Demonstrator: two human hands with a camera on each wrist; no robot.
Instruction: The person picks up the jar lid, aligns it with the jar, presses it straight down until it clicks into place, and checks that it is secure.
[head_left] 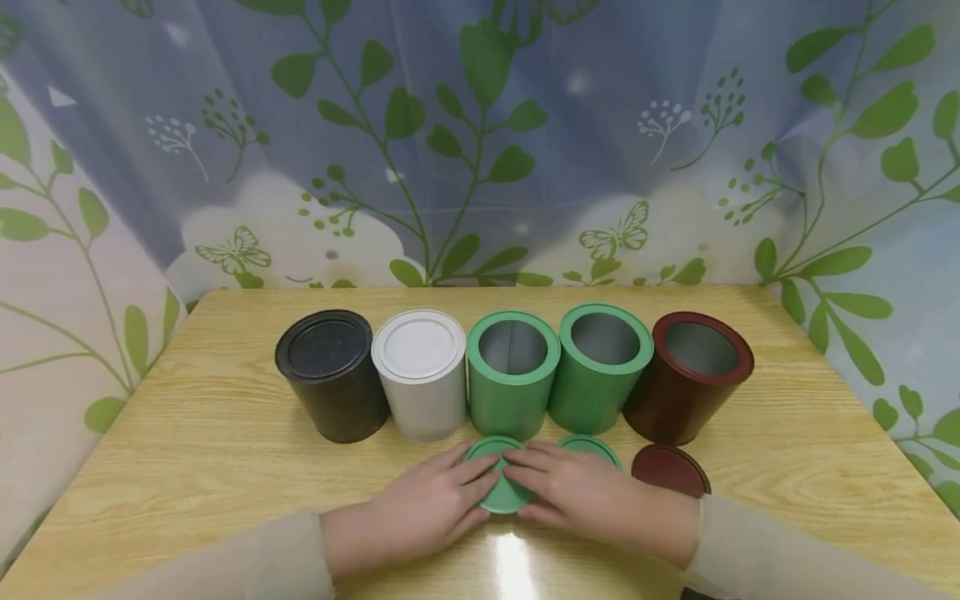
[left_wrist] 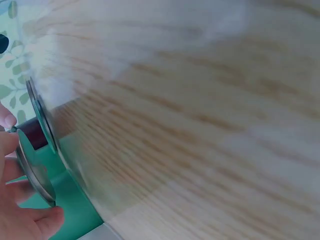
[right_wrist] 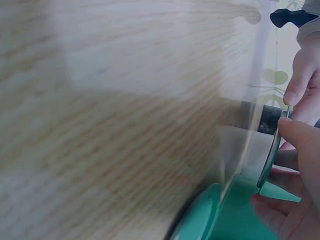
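A green lid [head_left: 504,493] sits between the two hands, raised off the table [head_left: 187,467], midway between its side edges and well apart from its far edge. The left hand [head_left: 427,507] pinches the lid's left rim, fingers over the top; the right hand [head_left: 581,490] pinches the right rim, its back partly hiding a second lid [head_left: 594,447]. An open green can [head_left: 510,408] stands just beyond.

The person's left hand [head_left: 420,508] and right hand [head_left: 581,492] face each other, backs upward, fingers [head_left: 480,486] bent and gripping from opposite sides, tips close together. Both arms [head_left: 232,558], in pale sleeves [head_left: 787,546], slant inward.
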